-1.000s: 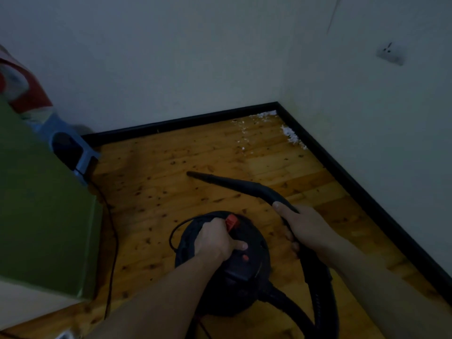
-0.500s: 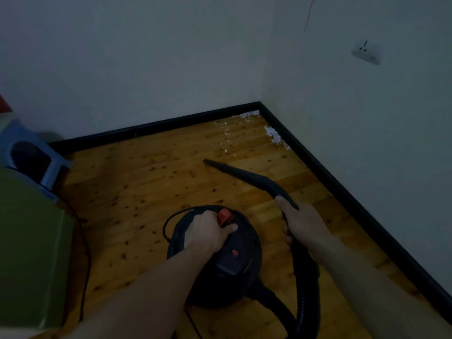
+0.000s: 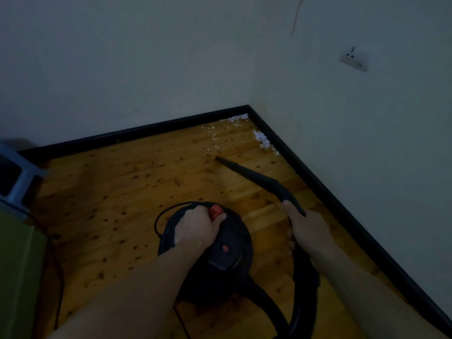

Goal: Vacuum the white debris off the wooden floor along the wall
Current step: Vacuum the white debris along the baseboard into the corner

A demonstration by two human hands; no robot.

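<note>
Likely risk: nozzle [image 3: 241, 170] tip sits short of the debris [image 3: 263, 140] piled in the corner at 1 o'clock against the baseboard [image 3: 342, 206], so a fast push could scatter flakes over the floor [image 3: 122, 192], or the hose [image 3: 303, 289] could tug the vacuum [image 3: 220, 255] over. Left hand [image 3: 198, 228] fingers [image 3: 221, 217] curl around the top handle by the red switch [image 3: 215, 212]; right hand [image 3: 310, 231] grips the wand, fingers wrapped closed.

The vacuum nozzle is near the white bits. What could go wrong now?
The nozzle stops short of the white debris heaped against the baseboard, so bits in the corner might be missed. The power cord trails across the floor and could snag as the left hand moves the canister.
</note>
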